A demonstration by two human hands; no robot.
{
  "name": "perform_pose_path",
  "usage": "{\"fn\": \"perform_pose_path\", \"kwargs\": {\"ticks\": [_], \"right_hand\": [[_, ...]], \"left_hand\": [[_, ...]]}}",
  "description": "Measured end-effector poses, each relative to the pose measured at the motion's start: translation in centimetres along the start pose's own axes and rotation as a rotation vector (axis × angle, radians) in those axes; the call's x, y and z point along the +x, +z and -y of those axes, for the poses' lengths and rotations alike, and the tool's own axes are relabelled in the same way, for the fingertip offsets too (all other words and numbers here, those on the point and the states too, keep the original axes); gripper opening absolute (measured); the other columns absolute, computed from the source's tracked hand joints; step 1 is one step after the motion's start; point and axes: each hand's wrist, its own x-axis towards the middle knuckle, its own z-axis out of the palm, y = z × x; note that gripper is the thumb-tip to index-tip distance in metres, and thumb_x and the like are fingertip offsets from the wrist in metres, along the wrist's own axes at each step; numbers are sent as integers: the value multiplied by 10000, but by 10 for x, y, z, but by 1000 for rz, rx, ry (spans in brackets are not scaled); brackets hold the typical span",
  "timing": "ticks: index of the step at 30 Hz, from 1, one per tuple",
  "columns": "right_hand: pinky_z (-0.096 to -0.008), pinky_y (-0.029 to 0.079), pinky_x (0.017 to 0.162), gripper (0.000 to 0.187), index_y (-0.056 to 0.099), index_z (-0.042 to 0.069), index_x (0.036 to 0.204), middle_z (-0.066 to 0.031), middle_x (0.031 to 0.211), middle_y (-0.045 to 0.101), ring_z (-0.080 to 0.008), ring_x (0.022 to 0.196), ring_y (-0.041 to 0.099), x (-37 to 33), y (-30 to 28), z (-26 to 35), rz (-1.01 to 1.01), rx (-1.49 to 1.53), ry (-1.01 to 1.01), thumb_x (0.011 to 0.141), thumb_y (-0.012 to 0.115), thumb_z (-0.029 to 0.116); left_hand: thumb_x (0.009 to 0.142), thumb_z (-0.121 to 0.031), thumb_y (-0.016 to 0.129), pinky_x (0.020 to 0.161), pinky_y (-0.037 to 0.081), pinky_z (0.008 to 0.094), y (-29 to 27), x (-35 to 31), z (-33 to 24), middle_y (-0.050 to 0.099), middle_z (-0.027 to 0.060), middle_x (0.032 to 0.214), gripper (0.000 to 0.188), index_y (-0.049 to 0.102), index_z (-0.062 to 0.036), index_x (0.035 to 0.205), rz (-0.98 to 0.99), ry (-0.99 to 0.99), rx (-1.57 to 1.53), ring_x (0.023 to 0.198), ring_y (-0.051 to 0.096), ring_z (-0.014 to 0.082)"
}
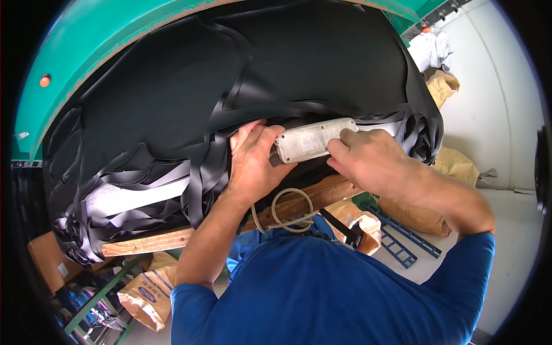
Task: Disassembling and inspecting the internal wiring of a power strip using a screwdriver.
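Observation:
A white oblong plastic case (315, 141), with small screws at its corners and a printed label, is held up before a pile of black sheets and strips (322, 57). My left hand (253, 158) grips its left end, the fingers behind and the thumb below. At the opposite end, my right hand (368, 155) is closed, its bent fingers on the face and edge. Below the case hangs a looped cream cable (292, 198); whether it joins the case is hidden. Something brownish shows under the case by my left thumb, too covered to tell.
A wooden beam (144, 244) runs along the pile's lower edge. Green machine framing (86, 52) arches above. Brown paper sacks (150, 290) stand at lower left and right (454, 167). Blue ladder-like racks (397, 238) lie on the floor, near a white wall (489, 86).

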Motion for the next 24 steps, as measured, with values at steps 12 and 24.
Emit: {"fn": "perform_pose_path", "kwargs": {"ticks": [12, 24], "right_hand": [[-446, 553, 562, 270, 516, -17, 986, -203, 779, 621, -367, 628, 673, -8, -5, 14, -49, 96, 130, 930, 709, 164], [-432, 555, 656, 311, 557, 7, 1000, -175, 972, 605, -334, 834, 667, -2, -11, 18, -1, 53, 124, 847, 787, 148]], "left_hand": [[599, -153, 949, 1046, 390, 473, 1, -2, 3, 674, 113, 1148, 673, 636, -112, 1194, -1, -26, -4, 1258, 545, 362], [592, -153, 951, 1033, 393, 470, -1, -1, 3, 668, 120, 1154, 687, 637, -105, 1201, -1, -7, -4, 1245, 551, 361]]}}
